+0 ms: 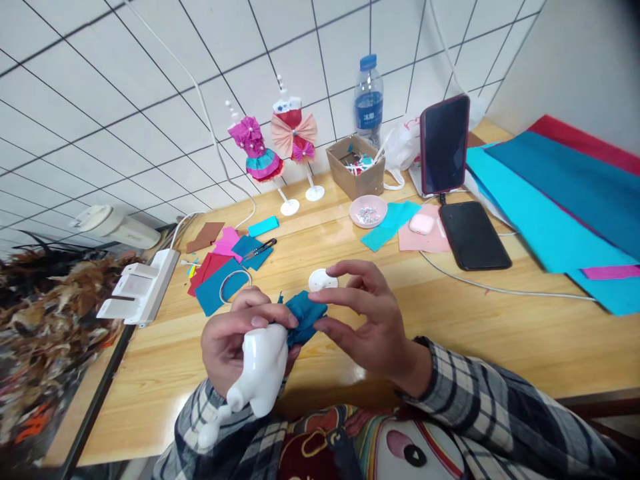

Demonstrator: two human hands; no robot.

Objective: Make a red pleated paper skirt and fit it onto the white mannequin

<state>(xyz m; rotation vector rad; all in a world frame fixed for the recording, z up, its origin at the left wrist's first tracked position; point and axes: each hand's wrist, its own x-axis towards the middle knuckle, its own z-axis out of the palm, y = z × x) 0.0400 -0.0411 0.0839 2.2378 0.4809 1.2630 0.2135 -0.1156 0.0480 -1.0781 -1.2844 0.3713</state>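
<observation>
The glossy white plastic dress form [265, 370] should be light, stiff and slippery; I'd hold it by the body. It tilts, neck end downward, clamped in my left hand [227, 343], soft-looking crumpled teal cloth [304, 317] at its other end. My right hand [373, 317] has thumb and forefinger apart at the cloth's edge; contact unclear. Just beyond sits a round white base [323, 281].

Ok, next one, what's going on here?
A person at a wooden table is handling a small white dress form with blue cloth bunched at its lower end. The left hand grips the form, tipped over; the right hand has its thumb and fingers at the cloth's edge, though whether they pinch it is unclear. Two dressed forms stand near the tiled wall.
</observation>
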